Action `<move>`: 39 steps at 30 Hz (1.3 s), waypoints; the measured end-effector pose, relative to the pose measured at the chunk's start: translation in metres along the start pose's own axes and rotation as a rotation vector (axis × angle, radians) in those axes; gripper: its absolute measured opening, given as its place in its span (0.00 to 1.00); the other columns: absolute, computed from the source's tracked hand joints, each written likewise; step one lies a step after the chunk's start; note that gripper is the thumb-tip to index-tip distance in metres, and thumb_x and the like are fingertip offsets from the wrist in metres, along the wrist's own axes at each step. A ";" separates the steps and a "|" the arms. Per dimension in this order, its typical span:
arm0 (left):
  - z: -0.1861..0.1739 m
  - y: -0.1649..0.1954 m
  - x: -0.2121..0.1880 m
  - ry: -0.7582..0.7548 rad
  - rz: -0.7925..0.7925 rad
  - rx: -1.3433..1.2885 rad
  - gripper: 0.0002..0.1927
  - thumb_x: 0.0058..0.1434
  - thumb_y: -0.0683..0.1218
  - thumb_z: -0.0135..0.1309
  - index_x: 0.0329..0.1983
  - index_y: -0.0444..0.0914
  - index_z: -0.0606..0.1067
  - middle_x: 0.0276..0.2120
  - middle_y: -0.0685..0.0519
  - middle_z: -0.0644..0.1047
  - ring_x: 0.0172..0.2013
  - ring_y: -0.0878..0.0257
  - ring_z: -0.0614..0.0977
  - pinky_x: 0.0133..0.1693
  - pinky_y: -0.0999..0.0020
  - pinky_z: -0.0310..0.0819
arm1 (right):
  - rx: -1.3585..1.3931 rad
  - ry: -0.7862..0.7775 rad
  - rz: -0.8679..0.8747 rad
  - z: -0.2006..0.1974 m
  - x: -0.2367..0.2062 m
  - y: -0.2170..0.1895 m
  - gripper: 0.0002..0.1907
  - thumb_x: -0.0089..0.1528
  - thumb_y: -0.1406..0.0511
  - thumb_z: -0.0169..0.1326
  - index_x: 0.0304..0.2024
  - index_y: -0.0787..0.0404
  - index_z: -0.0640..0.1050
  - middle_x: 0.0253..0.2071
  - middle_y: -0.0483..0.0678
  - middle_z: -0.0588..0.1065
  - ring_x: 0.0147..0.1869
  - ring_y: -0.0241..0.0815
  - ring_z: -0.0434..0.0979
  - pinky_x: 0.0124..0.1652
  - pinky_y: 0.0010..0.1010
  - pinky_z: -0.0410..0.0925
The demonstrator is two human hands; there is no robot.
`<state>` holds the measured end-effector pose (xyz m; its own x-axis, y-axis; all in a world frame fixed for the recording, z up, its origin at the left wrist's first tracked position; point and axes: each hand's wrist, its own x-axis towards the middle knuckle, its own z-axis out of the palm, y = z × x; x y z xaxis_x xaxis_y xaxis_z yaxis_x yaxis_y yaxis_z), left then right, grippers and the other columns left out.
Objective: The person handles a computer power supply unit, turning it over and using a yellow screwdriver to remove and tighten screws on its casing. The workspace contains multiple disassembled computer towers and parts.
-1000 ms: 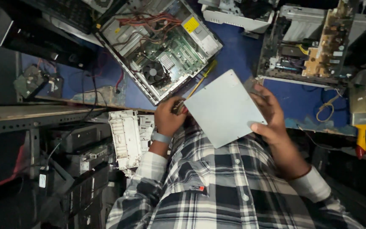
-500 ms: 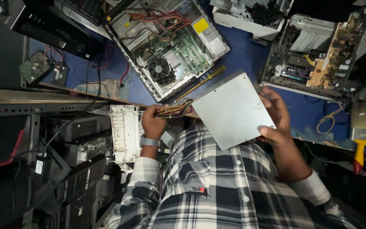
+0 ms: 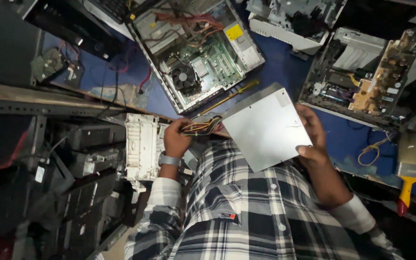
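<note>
1 grey metal box point(image 3: 266, 127), 1 wire bundle point(image 3: 203, 127), 1 open computer case point(image 3: 196, 50), 1 yellow screwdriver point(image 3: 227, 97), 1 paintbrush point(image 3: 409, 168), 2 hands: left hand point(image 3: 176, 138), right hand point(image 3: 314, 137).

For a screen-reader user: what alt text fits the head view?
A person's right hand holds a grey metal power supply box while the left hand grips its bundle of coloured wires, above a blue workbench with an open computer case.

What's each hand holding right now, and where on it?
The right hand grips the grey metal box by its right edge, thumb on the flat face. The left hand holds the bundle of coloured wires running from the box.
</note>
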<state>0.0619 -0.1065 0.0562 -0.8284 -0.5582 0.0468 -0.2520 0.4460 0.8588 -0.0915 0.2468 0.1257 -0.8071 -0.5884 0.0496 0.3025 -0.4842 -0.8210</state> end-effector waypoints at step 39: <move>0.001 0.018 -0.025 -0.790 -0.239 -0.239 0.42 0.56 0.62 0.66 0.67 0.35 0.69 0.56 0.44 0.76 0.56 0.55 0.76 0.57 0.62 0.69 | 0.094 0.104 0.140 -0.044 -0.015 0.032 0.49 0.53 0.60 0.64 0.73 0.69 0.60 0.67 0.59 0.68 0.71 0.56 0.70 0.67 0.45 0.65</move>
<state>0.0770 -0.0837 0.0699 -0.8943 0.0725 -0.4415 -0.4252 0.1697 0.8891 -0.0920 0.2682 0.0738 -0.8002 -0.5866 -0.1249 0.4581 -0.4635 -0.7585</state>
